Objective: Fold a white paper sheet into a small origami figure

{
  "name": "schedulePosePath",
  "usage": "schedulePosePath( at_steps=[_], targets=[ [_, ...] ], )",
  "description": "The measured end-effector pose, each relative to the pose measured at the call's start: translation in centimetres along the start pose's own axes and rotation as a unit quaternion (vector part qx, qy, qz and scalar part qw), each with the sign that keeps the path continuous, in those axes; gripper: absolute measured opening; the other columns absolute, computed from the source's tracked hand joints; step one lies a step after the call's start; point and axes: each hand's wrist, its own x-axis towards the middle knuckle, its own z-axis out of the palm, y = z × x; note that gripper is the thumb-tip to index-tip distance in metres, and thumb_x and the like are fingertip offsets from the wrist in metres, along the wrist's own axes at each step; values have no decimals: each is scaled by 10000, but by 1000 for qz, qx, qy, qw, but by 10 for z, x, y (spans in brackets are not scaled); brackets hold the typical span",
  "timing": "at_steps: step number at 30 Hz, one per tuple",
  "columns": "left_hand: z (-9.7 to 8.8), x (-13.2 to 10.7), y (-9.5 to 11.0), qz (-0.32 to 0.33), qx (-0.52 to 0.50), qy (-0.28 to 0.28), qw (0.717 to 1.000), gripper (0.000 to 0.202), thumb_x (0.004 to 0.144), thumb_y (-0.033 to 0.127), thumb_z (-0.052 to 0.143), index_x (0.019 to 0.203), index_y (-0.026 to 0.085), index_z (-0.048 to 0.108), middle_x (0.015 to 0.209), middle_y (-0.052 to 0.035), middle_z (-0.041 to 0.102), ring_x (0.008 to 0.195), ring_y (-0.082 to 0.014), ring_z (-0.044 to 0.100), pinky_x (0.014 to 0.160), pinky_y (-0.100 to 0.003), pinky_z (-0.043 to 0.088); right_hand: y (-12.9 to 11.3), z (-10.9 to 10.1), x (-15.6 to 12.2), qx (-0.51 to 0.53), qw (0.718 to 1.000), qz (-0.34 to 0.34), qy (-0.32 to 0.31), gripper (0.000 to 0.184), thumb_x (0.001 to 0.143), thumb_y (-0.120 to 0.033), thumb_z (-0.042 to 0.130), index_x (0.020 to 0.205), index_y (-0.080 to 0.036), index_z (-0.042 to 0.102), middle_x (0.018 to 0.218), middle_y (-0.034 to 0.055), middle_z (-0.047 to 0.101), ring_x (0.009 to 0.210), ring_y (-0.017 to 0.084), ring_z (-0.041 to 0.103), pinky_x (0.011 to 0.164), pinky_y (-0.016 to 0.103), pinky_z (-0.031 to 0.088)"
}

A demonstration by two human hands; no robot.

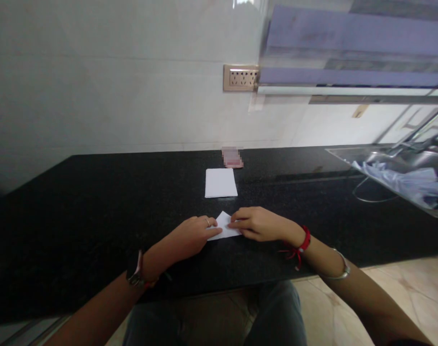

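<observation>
Lying between the front and back edges of the speckled black stone countertop (pixel 96 202), the small folded piece of white paper (pixel 224 229) points one corner toward the back edge, under the two bare hands I follow from afar. I see the left bare hand (pixel 195 234), a ring on one finger, with its fingertips on the paper's left part, fingers bent; the right bare hand (pixel 258 224) has bent fingertips on the right part. I cannot tell whether either hand pinches it or only presses. Just behind, nearer the back edge, I have a square white stack of paper (pixel 221 183), then a pinkish pixelated object (pixel 232 158) at that edge. Toward the right end I make out a stainless steel sink (pixel 379 157) with pale crumpled material (pixel 408 181) over its front rim
</observation>
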Motion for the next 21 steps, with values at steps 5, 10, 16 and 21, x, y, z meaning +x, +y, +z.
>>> schedulePosePath(
  at_steps=[5,10,16,21],
  targets=[
    [4,2,-2,11,13,-2,1000,408,805,75,417,1164,259,475,1067,-52,560,893,-182,534,691,-288,435,2,9,3,-9,999,0,-31,279,806,-145,453,1045,-141,599,993,92,592,895,156,547,794,283,431],
    [2,3,-3,21,18,-4,1000,376,817,97,427,1149,261,491,1046,-47,581,874,-180,548,683,-286,429,6,2,-4,-7,999,9,-41,259,805,-160,450,981,-134,638,959,87,620,858,161,568,778,286,437],
    [-2,-1,-6,13,-30,2,999,317,820,93,397,1052,223,569,1058,-46,609,895,-164,571,737,-287,435,8,-8,-13,7,998,26,-63,240,740,-115,474,870,-143,673,919,67,634,843,145,568,780,272,431],
    [-7,-3,-5,15,-57,-2,998,354,758,45,418,1036,195,579,1067,-40,613,932,-154,562,776,-273,439,10,-13,-13,-19,997,45,-65,184,711,-105,481,696,-128,662,763,64,624,746,149,559,737,280,433]
  ],
)
